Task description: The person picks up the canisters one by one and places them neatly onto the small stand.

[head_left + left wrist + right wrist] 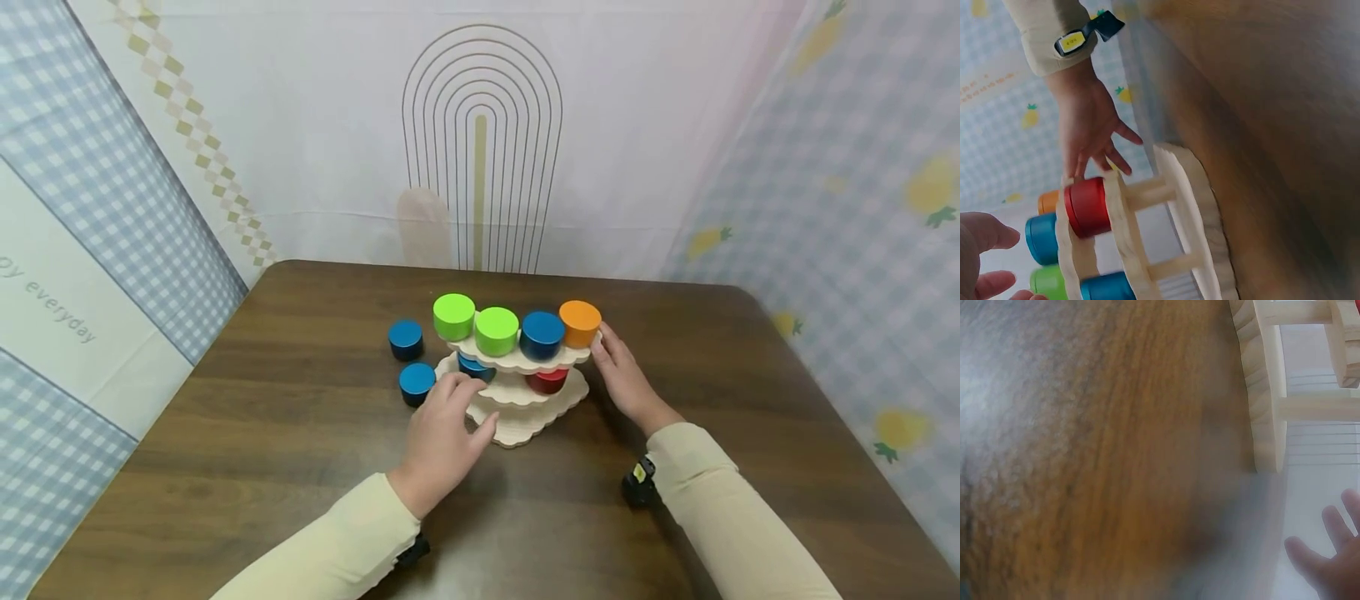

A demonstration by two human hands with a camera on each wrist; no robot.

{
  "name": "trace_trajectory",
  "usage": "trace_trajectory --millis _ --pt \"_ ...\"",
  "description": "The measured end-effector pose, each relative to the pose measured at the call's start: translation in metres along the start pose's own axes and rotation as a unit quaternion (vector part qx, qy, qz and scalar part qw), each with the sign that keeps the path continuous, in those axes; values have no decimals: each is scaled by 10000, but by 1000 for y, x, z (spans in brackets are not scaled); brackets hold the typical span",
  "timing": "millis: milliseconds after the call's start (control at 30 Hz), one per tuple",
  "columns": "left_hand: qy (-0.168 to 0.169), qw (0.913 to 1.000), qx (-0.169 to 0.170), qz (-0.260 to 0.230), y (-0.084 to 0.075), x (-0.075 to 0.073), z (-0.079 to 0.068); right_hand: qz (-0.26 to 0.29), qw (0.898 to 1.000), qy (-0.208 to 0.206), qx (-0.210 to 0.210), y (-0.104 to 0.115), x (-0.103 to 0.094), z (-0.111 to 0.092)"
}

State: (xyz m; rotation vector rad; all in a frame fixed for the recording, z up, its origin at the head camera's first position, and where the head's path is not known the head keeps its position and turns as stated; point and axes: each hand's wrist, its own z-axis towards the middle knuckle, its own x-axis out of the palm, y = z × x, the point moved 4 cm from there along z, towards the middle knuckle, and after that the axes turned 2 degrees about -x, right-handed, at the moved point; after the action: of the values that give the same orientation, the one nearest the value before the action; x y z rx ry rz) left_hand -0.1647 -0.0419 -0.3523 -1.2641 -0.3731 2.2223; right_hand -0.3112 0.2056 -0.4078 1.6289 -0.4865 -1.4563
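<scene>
A pale wooden three-tier stand (pixel 517 427) with scalloped edges stands mid-table. Along its top tier sit two green cylinders, one at the left end (pixel 453 317) and its neighbour (pixel 497 332), then a blue cylinder (pixel 542 336) and an orange cylinder (pixel 580 324). The middle tier carries a red cylinder (pixel 1087 207) and another blue cylinder (pixel 1107 287). My left hand (pixel 444 439) hovers before the stand's left side, fingers loosely bent, holding nothing. At the top tier's right end, the fingers of my right hand (pixel 626 375) are extended, fingertips right at the edge by the orange cylinder.
Two more blue cylinders lie on the brown wooden table (pixel 262 433) left of the stand, a farther one (pixel 406 340) and a nearer one (pixel 417 383) close to my left fingers. A patterned cloth (pixel 337 150) hangs behind the table, with checked cloths on both sides.
</scene>
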Motion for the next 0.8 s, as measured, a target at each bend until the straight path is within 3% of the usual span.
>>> trace_trajectory --millis 167,400,800 --pt "-203 9997 96 80 14 -9 -4 35 10000 -3 -69 -1 0 -2" --pt "-434 9970 249 588 44 -20 0 45 10000 -1 -23 0 0 -2" --pt "277 9948 -42 979 87 -19 10 65 9999 -19 -117 1 -1 -1"
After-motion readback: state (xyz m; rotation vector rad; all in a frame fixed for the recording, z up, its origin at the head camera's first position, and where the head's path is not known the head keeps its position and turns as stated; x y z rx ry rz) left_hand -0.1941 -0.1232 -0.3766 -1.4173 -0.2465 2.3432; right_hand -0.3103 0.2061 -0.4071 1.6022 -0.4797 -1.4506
